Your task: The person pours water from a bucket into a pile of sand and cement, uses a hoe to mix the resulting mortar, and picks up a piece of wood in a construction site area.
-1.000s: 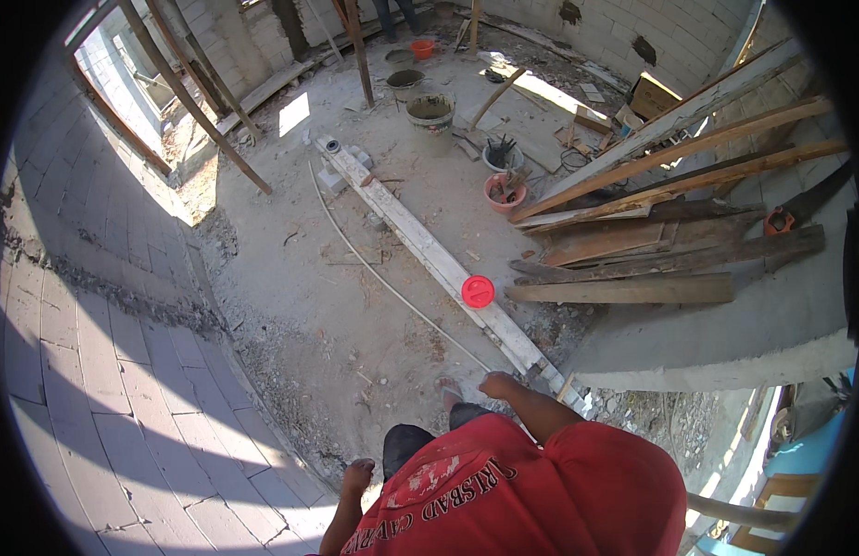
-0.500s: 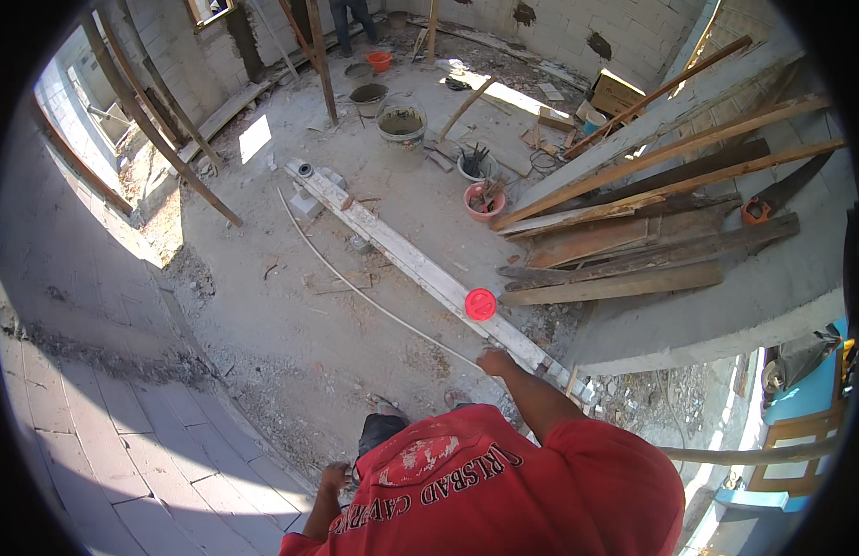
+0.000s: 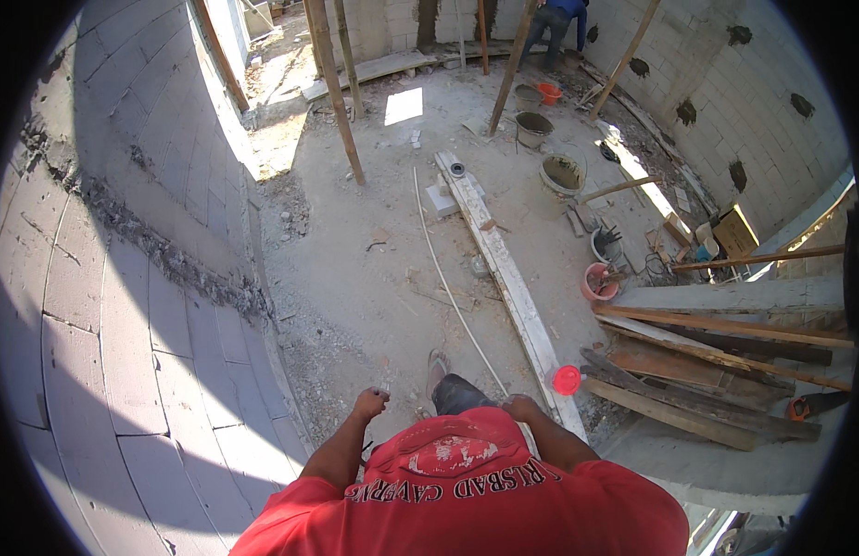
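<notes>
My left hand [image 3: 372, 401] is held out at my left over the gravelly floor, its fingers curled in. Whether anything small lies in them is too small to see. My right hand [image 3: 520, 406] is also closed, low in front of me, near a long whitish beam [image 3: 504, 272]. A thin pale hose or pipe [image 3: 437, 269] runs along the floor and disappears close to this hand; I cannot tell if they touch. Over the beam's near part appears a round red disc [image 3: 566, 380]. A dark ring-shaped thing [image 3: 458, 170] sits on its far end.
Wooden planks [image 3: 680, 412] and a handsaw [image 3: 814, 405] lie at right. Beyond the beam stand a mortar bucket [image 3: 562, 174], a pink bucket [image 3: 599, 282] and an orange bucket [image 3: 549, 92]. Wooden props [image 3: 335, 102] stand ahead. Another person [image 3: 552, 28] bends by the far wall. A block wall [image 3: 124, 371] rises at left.
The view has swung left, so the beam, buckets and planks sit farther right. My left hand has come up and forward. One foot has stepped ahead.
</notes>
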`<state>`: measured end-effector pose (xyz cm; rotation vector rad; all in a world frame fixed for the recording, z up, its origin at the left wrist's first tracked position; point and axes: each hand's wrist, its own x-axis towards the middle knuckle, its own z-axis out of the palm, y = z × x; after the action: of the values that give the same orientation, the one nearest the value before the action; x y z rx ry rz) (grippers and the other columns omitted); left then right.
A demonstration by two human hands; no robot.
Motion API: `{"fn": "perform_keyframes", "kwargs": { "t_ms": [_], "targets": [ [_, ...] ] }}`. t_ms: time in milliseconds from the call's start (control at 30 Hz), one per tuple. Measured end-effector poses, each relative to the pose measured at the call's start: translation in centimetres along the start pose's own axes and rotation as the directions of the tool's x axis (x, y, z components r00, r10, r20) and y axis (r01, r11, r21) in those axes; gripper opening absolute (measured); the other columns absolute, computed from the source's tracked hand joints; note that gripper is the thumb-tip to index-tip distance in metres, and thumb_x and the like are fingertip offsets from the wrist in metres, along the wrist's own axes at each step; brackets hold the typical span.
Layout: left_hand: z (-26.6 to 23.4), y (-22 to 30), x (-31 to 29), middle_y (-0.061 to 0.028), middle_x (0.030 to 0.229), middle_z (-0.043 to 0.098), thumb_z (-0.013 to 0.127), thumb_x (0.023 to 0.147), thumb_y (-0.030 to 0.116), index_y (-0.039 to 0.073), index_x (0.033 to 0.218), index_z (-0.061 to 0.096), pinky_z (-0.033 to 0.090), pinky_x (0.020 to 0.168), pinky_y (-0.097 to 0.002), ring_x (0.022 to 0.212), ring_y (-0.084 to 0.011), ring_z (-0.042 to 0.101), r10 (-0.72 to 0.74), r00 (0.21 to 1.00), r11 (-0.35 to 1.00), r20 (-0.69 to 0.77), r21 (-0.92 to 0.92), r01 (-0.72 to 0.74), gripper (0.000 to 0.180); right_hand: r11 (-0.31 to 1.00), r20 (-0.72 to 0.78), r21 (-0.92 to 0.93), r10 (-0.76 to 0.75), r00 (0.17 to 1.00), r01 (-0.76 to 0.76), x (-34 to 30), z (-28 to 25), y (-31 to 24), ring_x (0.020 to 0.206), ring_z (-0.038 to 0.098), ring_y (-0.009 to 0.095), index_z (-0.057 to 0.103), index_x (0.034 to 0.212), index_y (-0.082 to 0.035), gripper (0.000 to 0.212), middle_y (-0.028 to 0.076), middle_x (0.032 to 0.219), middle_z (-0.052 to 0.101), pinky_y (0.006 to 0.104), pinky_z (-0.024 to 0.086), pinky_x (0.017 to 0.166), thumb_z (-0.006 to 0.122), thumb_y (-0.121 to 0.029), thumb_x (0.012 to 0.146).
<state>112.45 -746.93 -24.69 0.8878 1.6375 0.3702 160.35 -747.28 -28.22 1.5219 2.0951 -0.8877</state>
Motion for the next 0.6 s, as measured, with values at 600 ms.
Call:
{"fn": "perform_keyframes", "kwargs": {
  "t_ms": [600],
  "targets": [
    [-39.6, 6.2, 21.6, -0.01, 0.099, 0.072, 0.063, 0.085, 0.026, 0.012, 0.102, 0.072, 0.056, 0.079, -0.0403, 0.092, -0.0282, 0.069, -0.021, 0.971, 0.702, -0.239, 0.688, 0.185, 0.024, 0.953, -0.063, -0.195, -0.247, 0.967, 0.231, 54.9, -36.6, -10.7, 0.112, 0.061, 0.036, 0.071, 0.105, -0.004, 0.047, 0.02, 0.116, 0.066, 0.0455, 0.049, 0.096, 0.052, -0.045, 0.091]
  ]
}}
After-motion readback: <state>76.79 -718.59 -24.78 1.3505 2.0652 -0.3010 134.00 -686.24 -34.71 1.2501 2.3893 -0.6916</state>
